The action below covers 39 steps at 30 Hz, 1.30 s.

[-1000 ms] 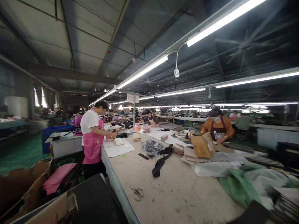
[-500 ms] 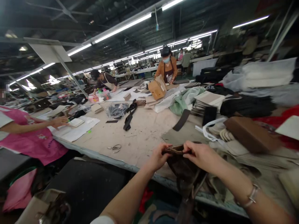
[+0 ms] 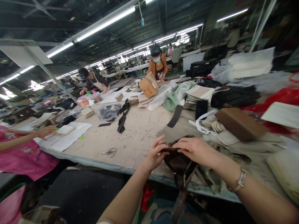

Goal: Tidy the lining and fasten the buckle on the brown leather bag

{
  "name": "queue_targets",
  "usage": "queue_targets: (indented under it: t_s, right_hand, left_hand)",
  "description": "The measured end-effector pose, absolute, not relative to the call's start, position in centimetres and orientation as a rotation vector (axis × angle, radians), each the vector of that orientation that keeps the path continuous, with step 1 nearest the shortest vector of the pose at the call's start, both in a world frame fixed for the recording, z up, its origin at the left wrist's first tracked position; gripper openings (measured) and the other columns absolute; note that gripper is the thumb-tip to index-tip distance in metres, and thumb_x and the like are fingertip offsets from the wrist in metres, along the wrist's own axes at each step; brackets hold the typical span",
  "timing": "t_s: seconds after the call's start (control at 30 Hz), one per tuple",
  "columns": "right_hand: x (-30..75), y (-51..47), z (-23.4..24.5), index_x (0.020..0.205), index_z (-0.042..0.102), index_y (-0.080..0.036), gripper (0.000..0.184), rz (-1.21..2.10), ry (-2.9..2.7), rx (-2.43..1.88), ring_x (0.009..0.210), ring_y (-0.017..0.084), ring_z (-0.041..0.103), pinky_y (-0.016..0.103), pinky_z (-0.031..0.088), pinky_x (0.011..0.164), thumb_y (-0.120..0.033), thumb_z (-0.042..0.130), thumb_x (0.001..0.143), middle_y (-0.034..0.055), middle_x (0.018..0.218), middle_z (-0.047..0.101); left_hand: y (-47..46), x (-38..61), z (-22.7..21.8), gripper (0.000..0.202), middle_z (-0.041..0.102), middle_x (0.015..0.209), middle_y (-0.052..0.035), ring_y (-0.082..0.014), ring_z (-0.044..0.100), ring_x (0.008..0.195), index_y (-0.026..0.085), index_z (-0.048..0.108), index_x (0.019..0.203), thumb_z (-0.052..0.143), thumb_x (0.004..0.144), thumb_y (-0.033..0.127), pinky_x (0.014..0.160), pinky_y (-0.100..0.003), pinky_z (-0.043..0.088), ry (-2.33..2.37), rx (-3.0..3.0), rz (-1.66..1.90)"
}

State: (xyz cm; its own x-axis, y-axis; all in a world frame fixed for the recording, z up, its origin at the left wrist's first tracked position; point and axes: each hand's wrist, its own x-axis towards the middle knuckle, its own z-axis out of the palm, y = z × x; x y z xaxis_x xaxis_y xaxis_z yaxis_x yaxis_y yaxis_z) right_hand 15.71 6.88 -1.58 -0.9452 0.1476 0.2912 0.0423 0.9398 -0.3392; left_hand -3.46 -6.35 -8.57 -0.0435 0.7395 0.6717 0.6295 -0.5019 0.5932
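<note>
A dark brown bag (image 3: 178, 161), leather-like with straps hanging down, is held at the table's near edge. My left hand (image 3: 155, 153) pinches the left end of its upper rim between thumb and fingers, with some fingertips raised. My right hand (image 3: 192, 148) is closed over the rim's right part, fingers pointing left and nearly meeting the left hand. The bag's lower part and straps dangle over the edge towards my lap. What lies inside the bag is hidden. To the left, scissors (image 3: 109, 152) lie on the table apart from both hands.
On the table (image 3: 140, 133) lie a black strap (image 3: 123, 118), a dark strip (image 3: 175, 116), a brown block (image 3: 240, 123), stacked pale pieces (image 3: 198, 94) and a green plastic bag (image 3: 171, 101). A co-worker in a pink apron (image 3: 30, 155) works at left; another wears orange (image 3: 166, 65) across the table.
My view has swung slightly right, so the table things sit further left. My left fingers have loosened and lifted a little, and my right hand has flattened over the bag's rim.
</note>
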Motion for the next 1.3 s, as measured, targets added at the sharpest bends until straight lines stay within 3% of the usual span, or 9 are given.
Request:
queue_targets:
  t_s: [0.13, 0.33, 0.67, 0.97, 1.3]
  right_hand:
    - [15.5, 6.8, -1.8, 0.108, 0.063, -0.026, 0.025, 0.470, -2.715, -0.177, 0.086, 0.015, 0.060, 0.026, 0.042, 0.077, -0.016, 0.049, 0.090, 0.0017, 0.096, 0.067]
    - [15.6, 6.9, -1.7, 0.080, 0.060, -0.021, 0.016, 0.470, -2.728, -0.203, 0.066, 0.012, 0.053, 0.024, 0.036, 0.062, -0.012, 0.049, 0.087, -0.0014, 0.072, 0.060]
    - [15.7, 6.7, -1.2, 0.105, 0.068, -0.026, 0.029, 0.513, -2.747, -0.187, 0.087, 0.013, 0.060, 0.024, 0.042, 0.078, -0.015, 0.044, 0.092, 0.0017, 0.096, 0.067]
    - [16.1, 6.2, -1.0, 0.102, 0.068, -0.025, 0.024, 0.445, -2.813, -0.262, 0.083, 0.014, 0.060, 0.025, 0.041, 0.074, -0.019, 0.048, 0.089, 0.0013, 0.093, 0.065]
    - [15.9, 6.1, -1.2, 0.093, 0.068, -0.024, 0.015, 0.430, -2.834, -0.296, 0.079, 0.014, 0.059, 0.025, 0.039, 0.072, -0.022, 0.054, 0.088, 0.0009, 0.089, 0.063]
  left_hand:
    - [-6.2, -3.0, -7.7, 0.032, 0.043, 0.138, -0.0162, -0.0230, 0.057, 0.115, 0.019, 0.057, 0.112, 0.062, 0.081, 0.013, 0.097, -0.044, 0.051, 1.536, 2.158, 1.563]
    - [-6.0, -2.7, -7.5, 0.021, 0.044, 0.138, -0.0152, -0.0224, 0.059, 0.111, 0.018, 0.060, 0.103, 0.060, 0.083, 0.012, 0.095, -0.042, 0.053, 1.572, 2.179, 1.552]
    - [-6.2, -3.2, -8.3, 0.030, 0.049, 0.135, -0.0127, -0.0204, 0.061, 0.108, 0.022, 0.061, 0.111, 0.057, 0.084, 0.010, 0.092, -0.040, 0.055, 1.501, 2.238, 1.630]
    - [-6.4, -3.1, -8.6, 0.034, 0.049, 0.134, -0.0131, -0.0200, 0.061, 0.107, 0.022, 0.061, 0.114, 0.060, 0.082, 0.010, 0.091, -0.039, 0.055, 1.553, 2.308, 1.534]
    - [-6.2, -2.7, -8.3, 0.023, 0.046, 0.137, -0.0138, -0.0208, 0.060, 0.107, 0.020, 0.063, 0.103, 0.058, 0.083, 0.011, 0.090, -0.040, 0.056, 1.549, 2.285, 1.533]
